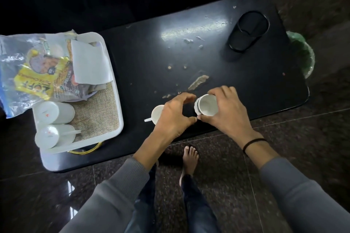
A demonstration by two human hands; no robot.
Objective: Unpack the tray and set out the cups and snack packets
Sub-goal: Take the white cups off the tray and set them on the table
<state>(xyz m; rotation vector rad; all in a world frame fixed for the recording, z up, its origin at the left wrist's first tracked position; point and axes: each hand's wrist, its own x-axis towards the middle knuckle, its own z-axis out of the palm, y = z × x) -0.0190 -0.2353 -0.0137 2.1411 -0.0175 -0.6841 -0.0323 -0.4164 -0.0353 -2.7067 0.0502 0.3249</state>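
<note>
A white tray [115, 89] sits at the left end of the black table [144, 49]. It holds two white lidded tumblers [55, 112] lying on a burlap mat, yellow snack packets [39, 79] in a clear plastic bag, and white paper [89, 62]. My right hand [225, 111] grips a small stack of white paper cups [206, 104], tilted with the mouth toward me. My left hand [172, 117] hovers beside the stack with curled, parted fingers, thumb tip near my right thumb. Another white cup [156, 114] stands on the table, partly hidden by my left hand.
A black cup-holder recess [248, 30] sits at the table's far right. Crumbs and a torn scrap [198, 81] litter the tabletop's middle. A green object [303, 53] lies past the right edge. Dark tiled floor and my bare foot [189, 159] are below the near edge.
</note>
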